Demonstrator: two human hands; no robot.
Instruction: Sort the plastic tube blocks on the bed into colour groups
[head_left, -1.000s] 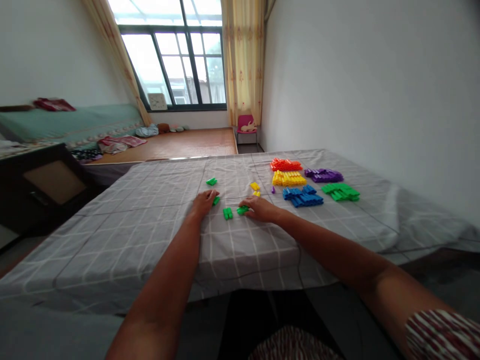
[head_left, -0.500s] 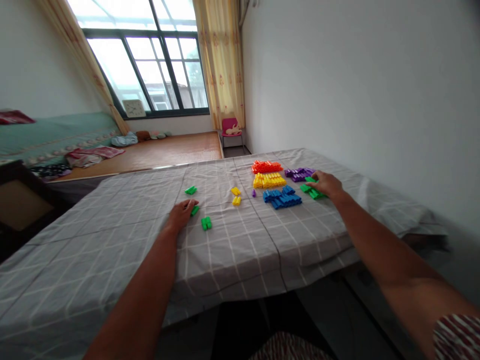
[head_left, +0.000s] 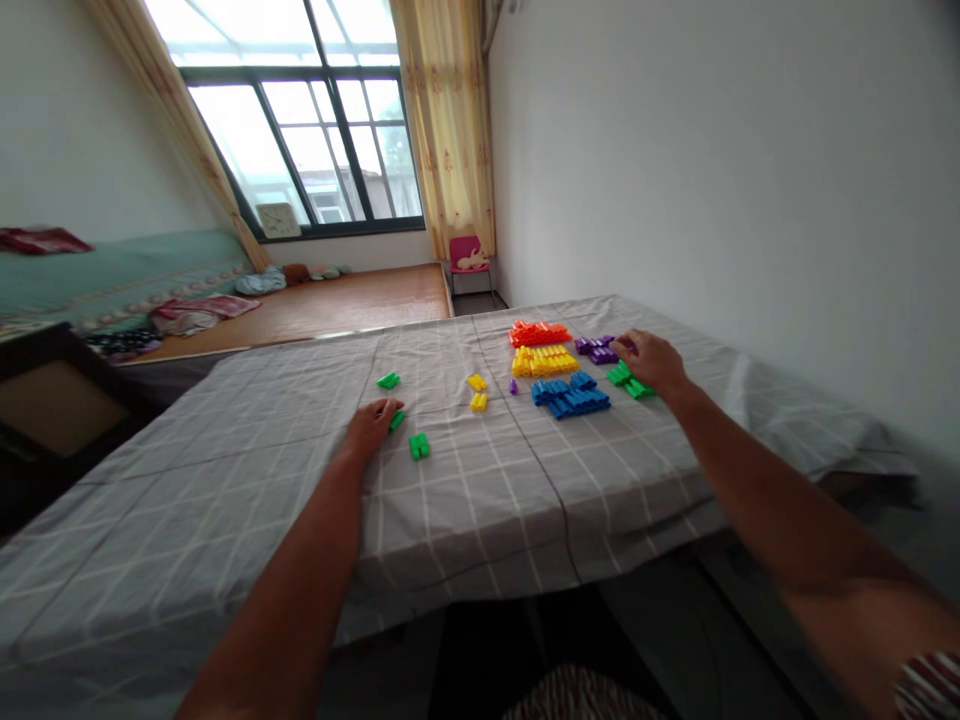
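My left hand rests on the cloth with its fingers curled at a small pair of green plastic pieces, partly covered by the fingertips. Two more green clusters lie close by, one farther back and one nearer me. Over at the right, my right hand is closed, its fingertips pinching at the right end of the purple plastic pieces. Just below that hand sits a green pile, partly behind the fingers. The pieces look like short tubes.
Red, yellow and blue piles stand left of my right hand. Small yellow pieces and a single purple piece lie mid-table. A checked grey cloth covers the table; a white wall runs along the right.
My right hand has moved slightly back from the green pile to the purple pieces, uncovering more of the green. My left hand stays by its green pieces. The view has shifted slightly.
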